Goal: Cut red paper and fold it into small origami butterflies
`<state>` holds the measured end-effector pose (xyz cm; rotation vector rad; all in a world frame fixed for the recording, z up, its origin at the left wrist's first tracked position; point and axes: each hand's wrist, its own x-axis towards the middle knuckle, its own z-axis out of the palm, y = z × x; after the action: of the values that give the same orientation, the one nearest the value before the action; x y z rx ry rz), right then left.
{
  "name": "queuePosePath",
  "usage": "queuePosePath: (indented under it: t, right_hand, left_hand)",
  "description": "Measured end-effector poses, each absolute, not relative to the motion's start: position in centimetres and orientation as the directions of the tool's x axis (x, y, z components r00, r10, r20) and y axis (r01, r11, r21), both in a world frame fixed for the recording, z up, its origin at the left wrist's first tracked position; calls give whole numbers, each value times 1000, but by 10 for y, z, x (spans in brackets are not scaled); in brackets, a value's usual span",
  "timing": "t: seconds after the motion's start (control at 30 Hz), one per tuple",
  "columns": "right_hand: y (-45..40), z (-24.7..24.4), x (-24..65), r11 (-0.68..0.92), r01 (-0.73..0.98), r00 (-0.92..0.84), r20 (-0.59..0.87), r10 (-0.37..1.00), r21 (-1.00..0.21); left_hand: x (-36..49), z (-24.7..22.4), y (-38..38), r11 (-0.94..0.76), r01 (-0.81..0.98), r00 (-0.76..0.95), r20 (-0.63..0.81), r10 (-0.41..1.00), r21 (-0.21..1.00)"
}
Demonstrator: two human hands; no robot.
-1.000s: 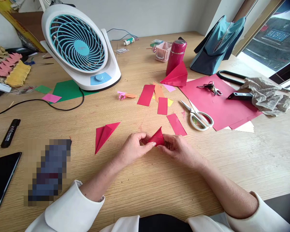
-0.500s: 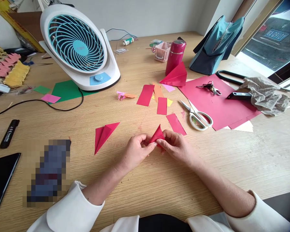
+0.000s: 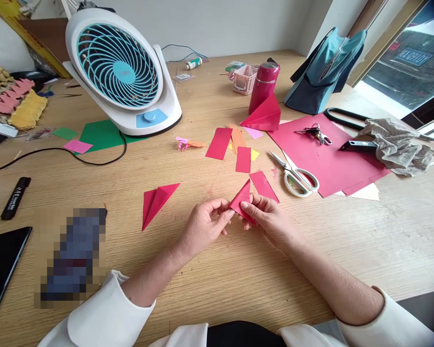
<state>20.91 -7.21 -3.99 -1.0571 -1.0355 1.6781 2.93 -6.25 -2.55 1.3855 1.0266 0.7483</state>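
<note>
A small piece of folded red paper [image 3: 241, 196], triangular with its tip pointing up, is held just above the table between both hands. My left hand [image 3: 209, 222] pinches its left corner between thumb and fingers. From the other side my right hand [image 3: 265, 214] grips it, thumb lying flat across the front and fingers behind. Left of my hands lies a larger folded red paper shape [image 3: 158, 202] with pointed ends. Flat red paper rectangles [image 3: 263, 186] rest just beyond my right hand, and white-handled scissors [image 3: 296, 177] lie to their right.
A white and blue fan [image 3: 125, 72] stands at the back left. Behind the scraps are a red flask [image 3: 264, 86] and a teal bag [image 3: 323, 72]. Red sheets [image 3: 311, 154] with keys [image 3: 317, 133] lie at right. A marker [image 3: 16, 198] and black phone [image 3: 7, 270] are at left.
The folded red paper has been turned so its tip leans right and more of its front face shows. My right thumb has moved onto that face; my left hand stays at the left corner.
</note>
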Motion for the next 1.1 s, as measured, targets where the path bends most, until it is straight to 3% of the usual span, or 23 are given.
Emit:
queuePosePath:
  t: [0.2, 0.33, 0.5, 0.6, 0.77, 0.97, 1.1]
  right_hand:
    - [-73, -41, 208, -269, -243, -261, -204, 944, -932]
    - [-74, -41, 207, -262, -225, -264, -200, 944, -939]
    - [-74, -40, 207, -227, -187, -267, -173, 948, -956]
    - [-74, -39, 206, -207, -165, -260, -160, 952, -964]
    - [-75, -41, 205, -184, -161, -252, -140, 958, -970]
    - [-76, -42, 205, -176, -143, -237, -138, 962, -974]
    - [-75, -40, 207, -176, -142, -243, -138, 960, -974]
  left_hand:
    - [29, -21, -64, 81, 130, 366, -124, 922, 988]
    - [28, -20, -67, 18, 232, 325, -94, 941, 973]
    - [25, -19, -69, -324, 517, 285, 198, 938, 792]
    - [24, -18, -70, -383, 571, 298, 252, 921, 726]
    - [26, -20, -71, -270, 523, 240, 164, 957, 809]
    - [27, -24, -68, 8, 315, 239, -88, 967, 949]
    - [25, -20, -65, 49, 249, 272, -118, 955, 967]
